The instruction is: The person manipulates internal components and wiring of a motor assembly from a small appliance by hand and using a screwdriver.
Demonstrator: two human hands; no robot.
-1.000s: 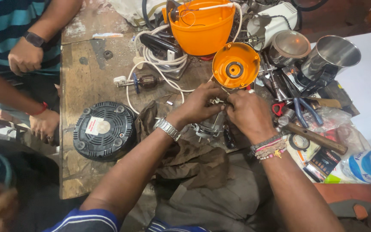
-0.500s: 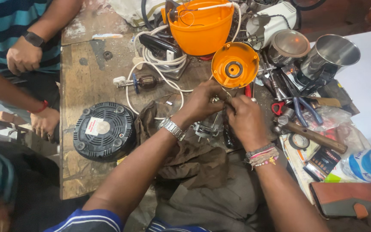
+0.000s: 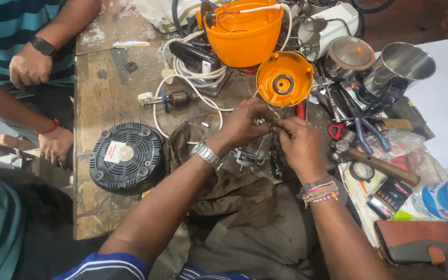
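Left hand: my left hand, steel watch on the wrist, was curled with its fingertips pinched on a small metal part just below the round orange plastic cap.
Right hand: my right hand, thread bands on the wrist, met the left one below that cap, fingers pinched on the same small part; I could not tell how firmly.
Motor: the grey metal motor body lay under both hands, below the orange cap, on a crumpled brown cloth; my hands hid most of it.
In the way: my knuckles covered the spot where the fingers met, so the part's shape stayed unclear to me.
Left of the cap: a small copper-wound armature on a shaft and a coil of white cord; further left and lower, a round black vented base.
Above the cap: a deep orange plastic housing.
Right of the cap: a steel jar, blue-handled pliers and a wooden-handled hammer.
Far left: another person's hands rested by the worn wooden table.
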